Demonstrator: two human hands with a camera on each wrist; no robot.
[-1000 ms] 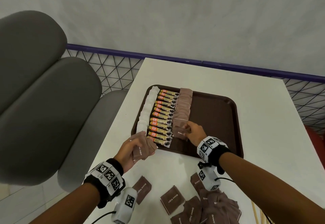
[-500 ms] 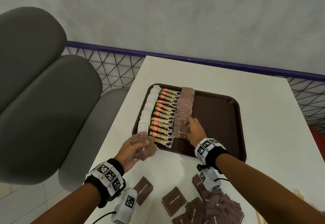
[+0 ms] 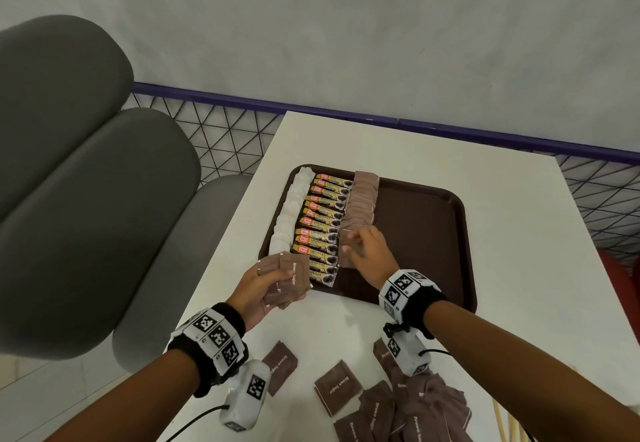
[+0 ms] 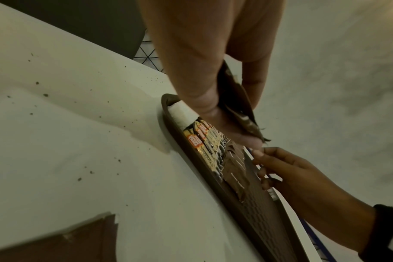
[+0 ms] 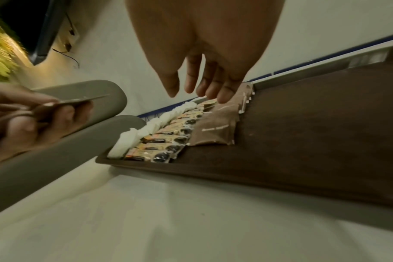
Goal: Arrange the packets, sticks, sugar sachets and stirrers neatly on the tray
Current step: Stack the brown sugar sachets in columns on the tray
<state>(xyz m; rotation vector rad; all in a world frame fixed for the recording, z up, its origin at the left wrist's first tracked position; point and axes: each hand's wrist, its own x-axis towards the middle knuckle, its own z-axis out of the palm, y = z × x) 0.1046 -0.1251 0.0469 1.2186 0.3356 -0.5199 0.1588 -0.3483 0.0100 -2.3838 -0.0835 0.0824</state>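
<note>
Gripping a fan of brown sachets (image 3: 285,278), the left hand (image 3: 258,291) hovers at the tray's (image 3: 426,230) seven o'clock corner. Right hand (image 3: 369,254), fingers loosely spread, touches the sachet row (image 3: 360,206) at the tray's nine o'clock.

The right hand (image 3: 367,254) is covering the nearest brown sachet (image 3: 347,257) on the tray (image 3: 426,230). The stirrers (image 3: 502,421) are running off the table's (image 3: 512,251) near right edge; the left-held sachets (image 5: 56,106) are blurring.

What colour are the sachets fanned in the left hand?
Brown with white "Brown Sugar" lettering: the fanned paper sachets held by the left hand, clearest in the head view.
</note>
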